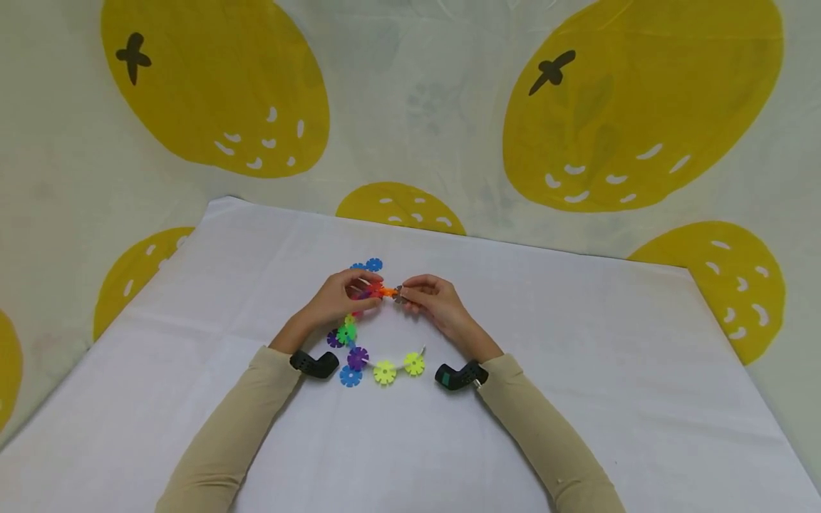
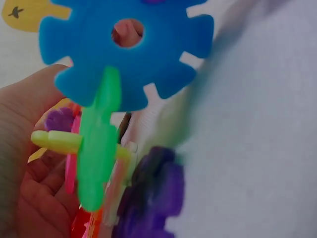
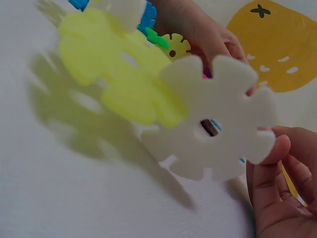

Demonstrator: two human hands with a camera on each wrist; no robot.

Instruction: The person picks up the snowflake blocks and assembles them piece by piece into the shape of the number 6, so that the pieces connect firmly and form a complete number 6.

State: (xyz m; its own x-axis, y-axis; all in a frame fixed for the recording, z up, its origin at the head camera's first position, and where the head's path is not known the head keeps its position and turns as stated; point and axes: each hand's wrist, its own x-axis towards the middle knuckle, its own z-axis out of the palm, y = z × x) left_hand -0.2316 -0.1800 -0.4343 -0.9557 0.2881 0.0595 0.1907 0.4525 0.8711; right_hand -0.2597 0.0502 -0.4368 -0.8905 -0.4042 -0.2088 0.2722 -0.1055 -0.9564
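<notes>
A chain of colourful notched plastic discs curves over the white table. My left hand [image 1: 335,297] grips it near its far end, fingers and thumb around a red disc [image 1: 376,289]. From there an orange disc [image 1: 388,292] reaches toward my right hand [image 1: 441,301], which pinches a dark grey-brown disc [image 1: 398,294] against it. Below the left hand the chain runs through a green disc [image 1: 347,333] and a purple disc [image 1: 358,358] to yellow discs [image 1: 385,372]. A white disc [image 3: 225,148] stands at its near end, large in the right wrist view.
Blue discs [image 1: 374,264] show just beyond the left fingers, and another blue disc [image 1: 350,376] is at the chain's lower left. White cloth [image 1: 577,356] covers the table. Behind its far edge hangs a backdrop [image 1: 410,107] printed with yellow fruit.
</notes>
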